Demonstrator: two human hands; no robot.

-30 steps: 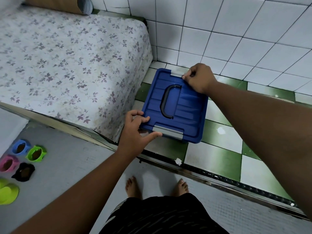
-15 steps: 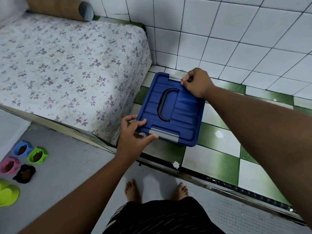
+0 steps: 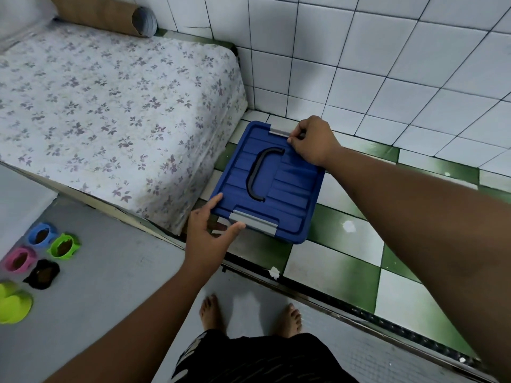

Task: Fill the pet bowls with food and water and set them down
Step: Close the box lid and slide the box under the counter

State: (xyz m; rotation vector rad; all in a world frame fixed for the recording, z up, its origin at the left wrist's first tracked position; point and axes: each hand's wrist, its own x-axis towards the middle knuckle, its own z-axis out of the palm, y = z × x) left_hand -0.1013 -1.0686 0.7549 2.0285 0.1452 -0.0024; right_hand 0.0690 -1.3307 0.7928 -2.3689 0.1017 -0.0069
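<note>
A blue lidded storage box (image 3: 287, 186) with a black handle and grey latches sits over the green and white floor tiles beside the mattress. My left hand (image 3: 210, 233) holds its near left corner, thumb by the near latch (image 3: 254, 223). My right hand (image 3: 313, 140) grips the far edge with curled fingers at the far latch (image 3: 279, 132). On the grey floor at the left stand blue (image 3: 41, 235), green (image 3: 64, 246), pink (image 3: 20, 259) and black (image 3: 42, 273) pet bowls, each with brown food in it.
A floral mattress (image 3: 110, 106) lies left of the box, with a brown roll (image 3: 110, 12) at its far end. White tiled wall (image 3: 359, 64) runs behind. A metal floor track (image 3: 318, 297) separates the tiles from the grey floor. A lime green object (image 3: 12, 301) sits at the left edge. My bare feet (image 3: 210, 313) stand below.
The box has shifted a little left and nearer to me with both hands on it. My left hand's fingers have spread out along the near corner.
</note>
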